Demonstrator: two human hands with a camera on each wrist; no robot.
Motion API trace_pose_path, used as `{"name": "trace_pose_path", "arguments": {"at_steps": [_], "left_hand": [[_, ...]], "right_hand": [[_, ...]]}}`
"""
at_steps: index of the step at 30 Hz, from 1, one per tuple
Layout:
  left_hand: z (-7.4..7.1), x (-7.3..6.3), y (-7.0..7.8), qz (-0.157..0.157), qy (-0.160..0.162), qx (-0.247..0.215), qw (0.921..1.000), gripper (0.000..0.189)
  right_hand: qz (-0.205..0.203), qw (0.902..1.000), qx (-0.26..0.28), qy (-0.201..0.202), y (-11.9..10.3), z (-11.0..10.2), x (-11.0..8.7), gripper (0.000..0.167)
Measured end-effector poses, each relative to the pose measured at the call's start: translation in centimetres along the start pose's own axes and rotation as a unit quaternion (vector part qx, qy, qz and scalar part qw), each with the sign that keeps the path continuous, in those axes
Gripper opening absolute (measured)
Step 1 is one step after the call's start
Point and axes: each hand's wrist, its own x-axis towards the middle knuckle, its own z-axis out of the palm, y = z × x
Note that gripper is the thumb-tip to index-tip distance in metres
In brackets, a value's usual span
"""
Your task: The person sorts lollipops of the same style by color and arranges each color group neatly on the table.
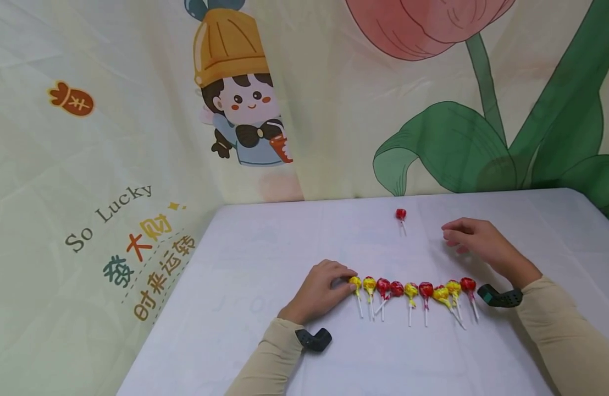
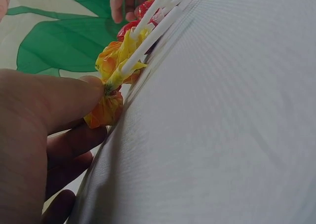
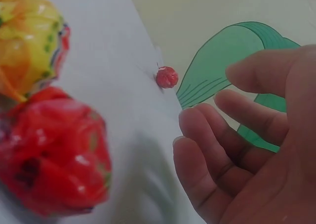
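Note:
Several lollipops in red and yellow wrappers lie side by side in a row on the white table, white sticks toward me. My left hand (image 1: 316,289) pinches the yellow lollipop (image 1: 355,281) at the row's left end; the left wrist view shows thumb and finger around its wrapped head (image 2: 104,111). Holding nothing, my right hand (image 1: 482,247) hovers with loosely bent fingers above the table, beyond the row's right end. Closest to it in the row is a red lollipop (image 1: 468,285). Another red lollipop (image 1: 400,214) lies alone near the back edge, left of that hand.
The white table (image 1: 265,247) ends at the back against a hanging cloth (image 1: 334,137) printed with a cartoon child, a flower and green leaves. Black wrist cameras (image 1: 314,340) sit on both forearms over beige sleeves (image 1: 562,324).

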Motion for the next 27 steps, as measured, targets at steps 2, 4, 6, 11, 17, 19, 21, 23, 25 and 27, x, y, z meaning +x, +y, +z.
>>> {"name": "trace_pose_path", "arguments": {"at_steps": [2, 4, 6, 11, 17, 19, 21, 23, 25, 27], "left_hand": [[0.0, 0.0, 0.0, 0.002, 0.000, 0.000, 1.0000, 0.026], [0.0, 0.0, 0.0, 0.004, 0.000, 0.003, 1.0000, 0.026], [0.0, 0.0, -0.1, 0.006, 0.000, 0.005, 1.0000, 0.026], [0.0, -0.1, -0.1, 0.005, -0.002, 0.006, 1.0000, 0.025], [0.0, -0.2, 0.1, 0.002, -0.005, 0.002, 1.0000, 0.024], [0.0, -0.1, 0.1, 0.003, -0.007, 0.002, 1.0000, 0.024], [0.0, -0.1, 0.1, 0.007, -0.006, 0.004, 1.0000, 0.024], [-0.1, 0.0, 0.1, 0.009, -0.005, 0.006, 0.9999, 0.024], [-0.1, 0.0, 0.1, 0.012, -0.003, 0.008, 0.9999, 0.024], [-0.1, 0.1, 0.1, 0.011, -0.003, 0.009, 0.9999, 0.024]], "right_hand": [[0.001, 1.0000, 0.001, 0.000, 0.2, 0.1, -0.3, 0.053], [0.003, 1.0000, 0.002, 0.001, 0.3, 0.2, -0.5, 0.053], [0.004, 1.0000, 0.003, 0.002, 0.4, 0.3, -0.7, 0.054], [0.008, 1.0000, -0.001, 0.002, 0.5, 0.4, -1.1, 0.055], [0.000, 1.0000, -0.010, 0.000, 0.8, 0.6, -2.1, 0.054], [0.001, 0.9999, -0.015, 0.001, 0.9, 0.6, -2.5, 0.053], [0.000, 0.9998, -0.020, 0.003, 1.1, 0.6, -2.9, 0.054], [0.000, 0.9996, -0.027, 0.004, 1.3, 0.6, -3.3, 0.054], [-0.002, 0.9995, -0.032, 0.006, 1.5, 0.6, -3.6, 0.055], [-0.003, 0.9992, -0.038, 0.008, 1.7, 0.6, -3.8, 0.056]]}}
